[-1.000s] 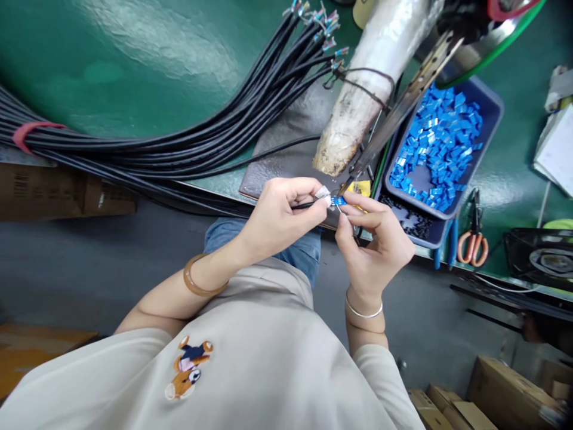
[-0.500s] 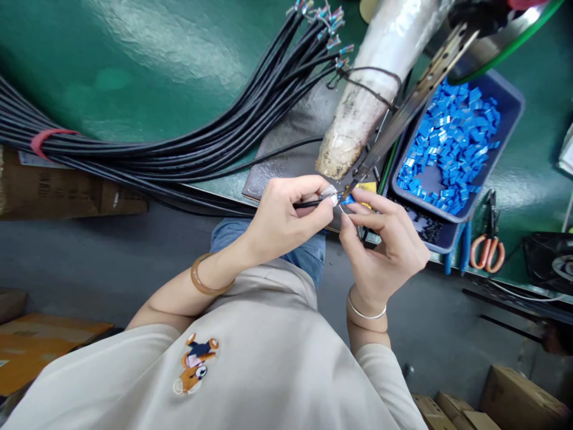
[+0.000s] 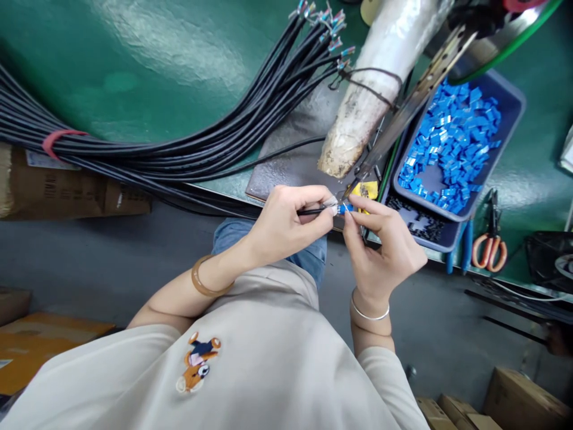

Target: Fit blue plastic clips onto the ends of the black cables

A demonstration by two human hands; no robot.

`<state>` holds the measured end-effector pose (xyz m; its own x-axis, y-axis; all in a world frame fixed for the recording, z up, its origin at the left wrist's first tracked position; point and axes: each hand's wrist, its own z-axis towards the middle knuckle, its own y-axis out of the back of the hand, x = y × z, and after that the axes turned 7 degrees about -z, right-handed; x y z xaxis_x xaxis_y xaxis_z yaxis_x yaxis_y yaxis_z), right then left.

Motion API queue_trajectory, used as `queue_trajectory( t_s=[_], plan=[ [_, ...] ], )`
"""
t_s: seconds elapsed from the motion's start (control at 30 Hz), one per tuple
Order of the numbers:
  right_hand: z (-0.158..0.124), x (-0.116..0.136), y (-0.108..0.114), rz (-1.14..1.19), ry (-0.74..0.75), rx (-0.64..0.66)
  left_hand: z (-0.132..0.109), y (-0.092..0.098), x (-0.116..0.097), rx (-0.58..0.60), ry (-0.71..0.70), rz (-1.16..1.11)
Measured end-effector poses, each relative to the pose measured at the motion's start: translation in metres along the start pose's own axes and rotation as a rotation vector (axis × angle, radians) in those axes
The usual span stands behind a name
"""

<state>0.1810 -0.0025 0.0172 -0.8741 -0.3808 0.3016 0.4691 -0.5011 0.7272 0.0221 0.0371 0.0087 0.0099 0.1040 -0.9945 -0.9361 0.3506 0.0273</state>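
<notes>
My left hand (image 3: pixel 290 218) pinches the end of a black cable (image 3: pixel 311 211), with white material at its thumb and fingertip. A small blue connector (image 3: pixel 344 208) sits between my two hands, at the cable end. My right hand (image 3: pixel 380 239) is closed, thumb and fingers pinching a thin piece beside the connector, too small to make out. Just above the fingertips is the tip of a soldering iron (image 3: pixel 380 140), held on a slanted metal arm. A yellow piece (image 3: pixel 367 190) lies behind my right fingers.
Bundled black cables (image 3: pixel 179 152) with bared coloured wires cross the green table (image 3: pixel 147 71). A wrapped white tube (image 3: pixel 371 89) hangs over the grey board (image 3: pixel 277 161). At right are a bin of blue connectors (image 3: pixel 501 143), a lower tray (image 3: pixel 441 242) and orange-handled pliers (image 3: pixel 489 251).
The blue connector shows more clearly between my hands. My right fingertips have shifted slightly down, uncovering more of the yellow piece, and my left hand has moved slightly down.
</notes>
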Motion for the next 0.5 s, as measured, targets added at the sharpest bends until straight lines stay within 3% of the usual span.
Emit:
queue_trajectory(
  t_s=[0.2, 0.5],
  plan=[
    [0.0002, -0.0003, -0.0058, 0.029, -0.015, -0.003, 0.0036, -0.0028, 0.0038, -0.095, 0.038, 0.010],
    [0.0050, 0.0031, 0.0001, 0.108, -0.061, 0.027, 0.0039, 0.0002, 0.0003, -0.090, -0.001, 0.001]
  ],
)
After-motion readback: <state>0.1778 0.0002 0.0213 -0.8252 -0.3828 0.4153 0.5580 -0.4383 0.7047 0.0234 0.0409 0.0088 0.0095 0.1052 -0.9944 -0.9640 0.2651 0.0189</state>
